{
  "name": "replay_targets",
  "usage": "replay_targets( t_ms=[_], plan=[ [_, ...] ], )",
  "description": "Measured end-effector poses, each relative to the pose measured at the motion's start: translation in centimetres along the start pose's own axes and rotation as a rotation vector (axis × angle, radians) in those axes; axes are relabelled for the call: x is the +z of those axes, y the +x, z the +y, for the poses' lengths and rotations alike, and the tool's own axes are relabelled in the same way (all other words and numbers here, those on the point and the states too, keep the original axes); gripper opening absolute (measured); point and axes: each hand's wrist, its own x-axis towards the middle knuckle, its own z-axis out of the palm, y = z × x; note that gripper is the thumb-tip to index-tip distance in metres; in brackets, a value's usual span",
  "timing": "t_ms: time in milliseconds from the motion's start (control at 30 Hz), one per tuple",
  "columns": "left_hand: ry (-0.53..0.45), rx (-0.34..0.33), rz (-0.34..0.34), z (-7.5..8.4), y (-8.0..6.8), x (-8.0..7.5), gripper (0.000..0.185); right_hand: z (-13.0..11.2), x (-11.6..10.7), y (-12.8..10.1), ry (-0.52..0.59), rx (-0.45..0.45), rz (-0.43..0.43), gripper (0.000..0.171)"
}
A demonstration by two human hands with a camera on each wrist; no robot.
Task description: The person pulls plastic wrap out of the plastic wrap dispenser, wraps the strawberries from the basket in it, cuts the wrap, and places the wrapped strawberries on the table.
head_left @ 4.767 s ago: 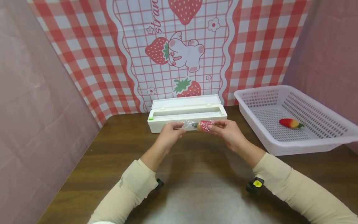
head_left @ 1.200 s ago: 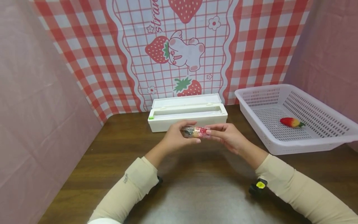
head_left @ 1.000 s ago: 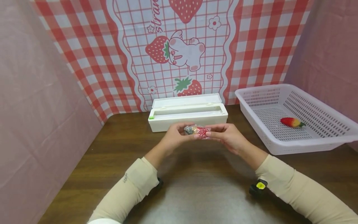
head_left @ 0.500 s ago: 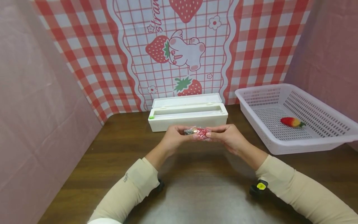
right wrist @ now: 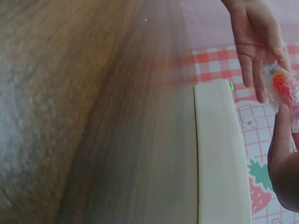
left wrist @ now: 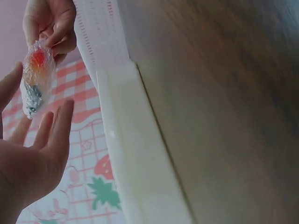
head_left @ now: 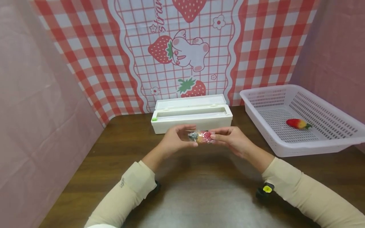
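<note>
A strawberry [head_left: 201,136], red and yellow with a dark green leafy end, is wrapped in clear plastic film above the table. My right hand [head_left: 235,141] pinches its red end between thumb and fingers. Around the leafy end, my left hand [head_left: 174,140] is spread, thumb and fingers apart. In the left wrist view there is a gap between the left hand [left wrist: 35,161] and most of the wrapped strawberry [left wrist: 36,77]. The film looks crumpled and close to the fruit. A white cling film box [head_left: 192,124] with its lid raised stands just behind the hands.
At the right stands a white perforated plastic basket [head_left: 285,146]. Inside it lies an unwrapped red and yellow strawberry [head_left: 297,123] with a green end. A checked strawberry-print cloth [head_left: 259,47] hangs behind the brown wooden table [head_left: 205,190].
Earlier both hands pinched the wrapped strawberry and film stuck out leftward. The film now sits closer to the leafy end. My left hand has just let go and opened; the right keeps its hold.
</note>
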Motion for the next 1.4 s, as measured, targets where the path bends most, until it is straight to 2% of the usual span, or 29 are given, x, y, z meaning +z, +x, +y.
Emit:
replay_targets(
  t_ms=[67,167,267,433,533,700,833,967,1067,1400],
  plan=[
    [0.09,0.105,-0.006,0.2,-0.1,0.0,0.059,0.1,-0.1,0.0,-0.014,0.004,-0.006,0.017],
    [0.241,0.245,0.007,0.6,-0.1,0.3,0.046,0.2,-0.1,0.0,-0.032,0.008,-0.013,0.016],
    [0.339,0.318,0.026,0.8,-0.2,0.4,0.034,0.2,-0.1,0.0,-0.027,0.011,-0.02,0.025],
    [0.326,0.292,0.041,0.8,-0.4,0.2,0.03,-0.2,-0.2,-0.2,-0.037,0.0,-0.051,0.044],
    [0.302,0.269,0.051,0.7,-0.5,-0.1,0.031,-0.4,-0.4,-0.4,-0.127,-0.023,-0.048,0.047],
    [0.307,0.247,0.058,0.6,-0.9,-0.8,0.031,-0.6,-0.8,-0.6,-0.435,-0.102,-0.01,0.043],
    [0.323,0.249,0.063,0.5,-1.3,-1.4,0.03,-0.6,-1.0,-1.0,-0.734,-0.253,0.004,0.04],
    [0.339,0.261,0.063,0.3,-1.7,-2.1,0.03,-0.5,-1.1,-1.4,-0.927,-0.413,-0.016,0.041],
    [0.352,0.255,0.071,0.1,-2.1,-2.6,0.029,-0.3,-1.2,-1.6,-0.999,-0.472,-0.032,0.042],
    [0.325,0.199,0.137,-0.6,-3.3,-4.5,0.03,-0.3,-1.6,-2.1,-1.103,-0.544,-0.051,0.041]
  ],
)
